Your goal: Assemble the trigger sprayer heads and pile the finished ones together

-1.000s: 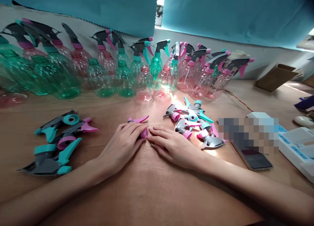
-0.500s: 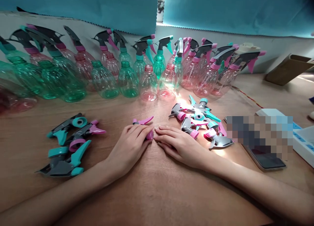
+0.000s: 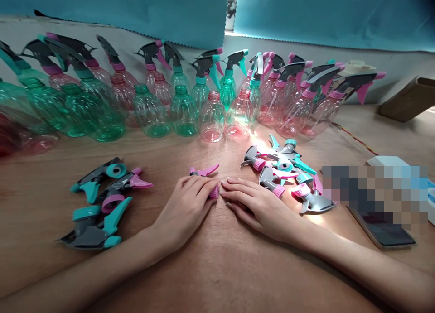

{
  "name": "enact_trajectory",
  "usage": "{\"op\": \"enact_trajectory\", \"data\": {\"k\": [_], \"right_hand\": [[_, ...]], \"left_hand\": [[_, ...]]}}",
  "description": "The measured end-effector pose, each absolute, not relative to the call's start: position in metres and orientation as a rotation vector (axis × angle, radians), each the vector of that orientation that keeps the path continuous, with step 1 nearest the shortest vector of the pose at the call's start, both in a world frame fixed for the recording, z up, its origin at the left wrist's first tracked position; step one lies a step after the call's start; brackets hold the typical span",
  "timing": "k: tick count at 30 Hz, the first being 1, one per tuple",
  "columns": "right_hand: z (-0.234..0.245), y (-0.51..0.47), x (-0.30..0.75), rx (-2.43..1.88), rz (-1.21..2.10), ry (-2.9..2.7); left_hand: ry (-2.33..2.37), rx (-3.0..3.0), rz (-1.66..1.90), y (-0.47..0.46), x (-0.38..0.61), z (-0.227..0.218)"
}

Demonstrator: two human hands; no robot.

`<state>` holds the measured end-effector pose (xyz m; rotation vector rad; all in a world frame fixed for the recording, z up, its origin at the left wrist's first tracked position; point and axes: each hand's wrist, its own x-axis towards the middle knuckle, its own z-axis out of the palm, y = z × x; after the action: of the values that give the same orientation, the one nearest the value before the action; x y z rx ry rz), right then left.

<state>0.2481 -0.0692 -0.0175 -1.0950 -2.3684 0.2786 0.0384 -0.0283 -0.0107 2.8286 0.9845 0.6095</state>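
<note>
My left hand (image 3: 190, 202) is closed over a spray trigger head lying low at the table's middle. The head's pink lever (image 3: 208, 170) sticks out above my fingers, and its pink collar (image 3: 214, 192) shows by my thumb; the rest is covered. My right hand (image 3: 253, 202) faces it, fingertips pinched together close to the collar. Whatever they hold, perhaps a small pale piece, is too small to name. Left of my hands lie several loose trigger heads (image 3: 89, 233) in teal, pink and grey. To the right is a heap of similar trigger heads (image 3: 272, 181).
Along the wall stand rows of clear green bottles (image 3: 183, 118) and pink bottles (image 3: 212, 120), some open-necked, others topped with trigger heads. A phone (image 3: 380, 231) lies at the right, by a white power strip (image 3: 390, 161). A brown box-like object (image 3: 404, 100) sits at the back right.
The whole view has shifted, so everything appears a little further right. My hands keep nearly the same pose, with the right fingertips still close to the pink collar.
</note>
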Motion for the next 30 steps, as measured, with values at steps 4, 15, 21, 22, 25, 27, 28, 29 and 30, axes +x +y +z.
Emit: {"op": "enact_trajectory", "data": {"k": [4,15,21,22,25,27,28,29,30], "right_hand": [[-0.0181,-0.0686,0.2483,-1.073,0.286,-2.362],[-0.0167,-0.0684,0.2487,-1.066,0.3,-2.349],[-0.0182,-0.068,0.2479,-1.058,0.303,-2.347],[-0.0183,-0.068,0.2477,-1.058,0.3,-2.345],[-0.0184,-0.0681,0.2474,-1.058,0.295,-2.351],[-0.0183,-0.0682,0.2475,-1.06,0.293,-2.351],[-0.0183,-0.0682,0.2477,-1.06,0.294,-2.349],[-0.0182,-0.0683,0.2478,-1.059,0.296,-2.345],[-0.018,-0.0684,0.248,-1.058,0.299,-2.341]], "left_hand": [[0.988,2.813,0.616,-0.029,0.0389,-0.0102],[0.99,2.832,0.631,-0.0291,0.0387,-0.0104],[0.987,2.822,0.632,-0.0287,0.0391,-0.0105],[0.986,2.823,0.633,-0.0287,0.0393,-0.0104],[0.985,2.832,0.628,-0.0289,0.0399,-0.0101],[0.983,2.837,0.628,-0.0291,0.0397,-0.0103],[0.982,2.837,0.631,-0.0292,0.0395,-0.0105],[0.982,2.837,0.631,-0.0294,0.0392,-0.0108],[0.982,2.837,0.629,-0.0295,0.0389,-0.011]]}}
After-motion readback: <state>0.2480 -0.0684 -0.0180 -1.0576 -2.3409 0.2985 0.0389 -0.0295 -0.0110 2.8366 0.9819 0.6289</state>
